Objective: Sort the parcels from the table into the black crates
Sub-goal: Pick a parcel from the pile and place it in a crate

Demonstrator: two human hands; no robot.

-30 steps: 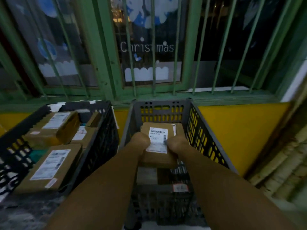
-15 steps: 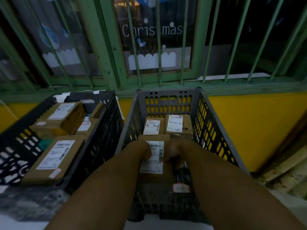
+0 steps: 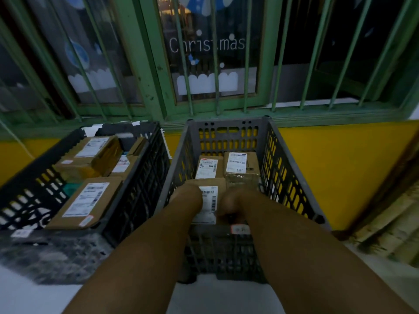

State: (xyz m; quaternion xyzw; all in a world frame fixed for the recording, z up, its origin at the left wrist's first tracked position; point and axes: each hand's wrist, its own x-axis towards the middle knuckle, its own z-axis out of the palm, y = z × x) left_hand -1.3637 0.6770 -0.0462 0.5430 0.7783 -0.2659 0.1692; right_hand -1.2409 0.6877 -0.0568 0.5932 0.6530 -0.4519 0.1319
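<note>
Window (image 3: 208, 53) with green bars behind, "Christmas" on the glass. Left crate (image 3: 140, 177) holds several labelled boxes. Right crate (image 3: 283, 168) holds two boxes at its far end. Parcel (image 3: 209, 202), label up, lies inside right crate at near end, just before those two. Left hand (image 3: 189, 198) and right hand (image 3: 233, 201) on its two sides; fingers hidden, grip cannot be told

2 black crates (image 3: 145, 177); 3 parcels (image 3: 206, 168) in the right crate; 2 hands (image 3: 189, 198).
</note>
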